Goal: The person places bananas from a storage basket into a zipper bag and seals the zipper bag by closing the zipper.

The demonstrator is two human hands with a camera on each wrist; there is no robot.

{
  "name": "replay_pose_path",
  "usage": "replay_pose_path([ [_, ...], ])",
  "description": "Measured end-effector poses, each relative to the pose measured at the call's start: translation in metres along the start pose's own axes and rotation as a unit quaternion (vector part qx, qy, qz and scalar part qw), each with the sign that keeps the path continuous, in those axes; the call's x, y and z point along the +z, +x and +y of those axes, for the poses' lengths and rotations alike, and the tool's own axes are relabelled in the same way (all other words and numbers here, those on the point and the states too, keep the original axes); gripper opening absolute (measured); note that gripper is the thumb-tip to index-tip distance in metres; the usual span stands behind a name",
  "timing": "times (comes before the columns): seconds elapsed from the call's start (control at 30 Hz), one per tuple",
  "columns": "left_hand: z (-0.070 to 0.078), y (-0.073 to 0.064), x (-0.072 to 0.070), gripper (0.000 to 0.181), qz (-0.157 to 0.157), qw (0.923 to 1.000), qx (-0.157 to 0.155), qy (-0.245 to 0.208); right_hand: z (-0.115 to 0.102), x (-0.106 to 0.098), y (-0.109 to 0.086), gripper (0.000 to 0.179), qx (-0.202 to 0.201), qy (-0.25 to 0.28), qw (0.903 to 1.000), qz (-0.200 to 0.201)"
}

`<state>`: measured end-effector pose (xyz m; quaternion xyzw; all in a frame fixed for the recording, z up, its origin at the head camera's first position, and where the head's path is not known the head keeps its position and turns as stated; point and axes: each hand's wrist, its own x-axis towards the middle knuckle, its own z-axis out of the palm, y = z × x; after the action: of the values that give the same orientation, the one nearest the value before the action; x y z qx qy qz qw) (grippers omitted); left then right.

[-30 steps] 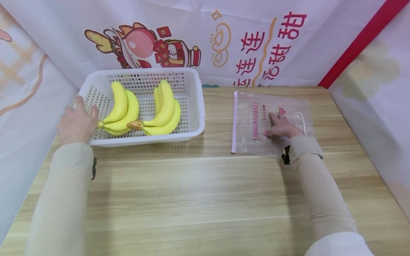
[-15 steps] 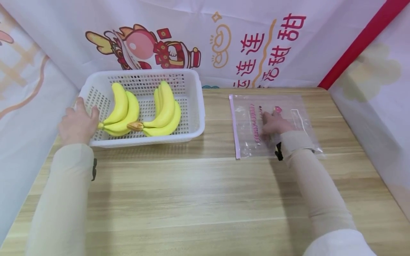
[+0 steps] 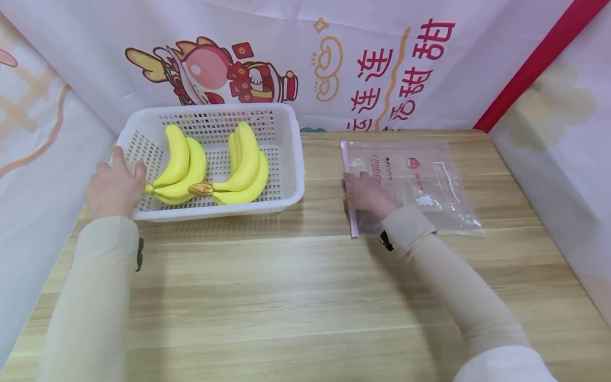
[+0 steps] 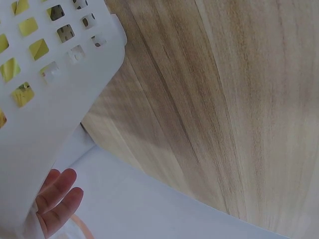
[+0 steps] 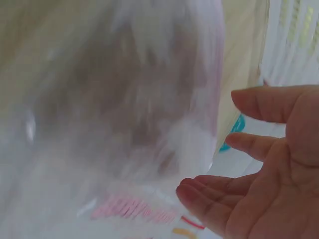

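In the head view, the left hand (image 3: 114, 185) rests on the left rim of a white plastic basket (image 3: 219, 212). Its fingers (image 4: 60, 194) show relaxed beside the basket's outer wall in the left wrist view. Two bunches of yellow bananas (image 3: 183, 167) lie inside the basket. To the right, a clear zip bag (image 3: 429, 185) with pink print and a lilac slider strip lies flat on the table. The right hand (image 3: 367, 193) is over the bag's strip edge. In the right wrist view, that hand's thumb and fingers are spread apart by the strip, pinching nothing.
The wood-grain table (image 3: 267, 297) reaches back to a white printed cloth (image 3: 296, 48). Cloth walls also stand at the left and right, with a red band (image 3: 530, 63) at the back right corner. A stretch of tabletop separates basket and bag.
The right hand has moved left from the bag's middle to its strip edge. Earlier, the bag shifted slightly left and turned a little under that hand. The left hand and basket stay put.
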<state>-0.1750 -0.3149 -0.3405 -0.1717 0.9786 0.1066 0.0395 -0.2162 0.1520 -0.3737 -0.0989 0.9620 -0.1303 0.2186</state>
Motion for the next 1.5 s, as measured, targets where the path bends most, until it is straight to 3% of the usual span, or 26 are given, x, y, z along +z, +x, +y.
replay_pose_path([
  [0.27,-0.001,0.0,0.0,0.076,-0.001,1.0,0.001,0.005,-0.015,0.013,-0.012,0.06,0.018,-0.011,0.9998,-0.005],
  [0.73,0.002,0.001,-0.001,0.076,-0.001,1.0,0.004,0.002,-0.012,0.023,-0.01,0.066,0.042,-0.002,0.9991,-0.008],
  [1.07,0.001,0.003,0.0,0.073,0.0,1.0,0.003,0.003,-0.009,0.025,-0.008,0.061,0.035,-0.004,0.9994,-0.003],
  [1.5,-0.001,0.003,0.001,0.073,0.001,1.0,0.001,0.007,-0.008,0.027,-0.006,0.052,0.016,-0.007,0.9984,0.054],
])
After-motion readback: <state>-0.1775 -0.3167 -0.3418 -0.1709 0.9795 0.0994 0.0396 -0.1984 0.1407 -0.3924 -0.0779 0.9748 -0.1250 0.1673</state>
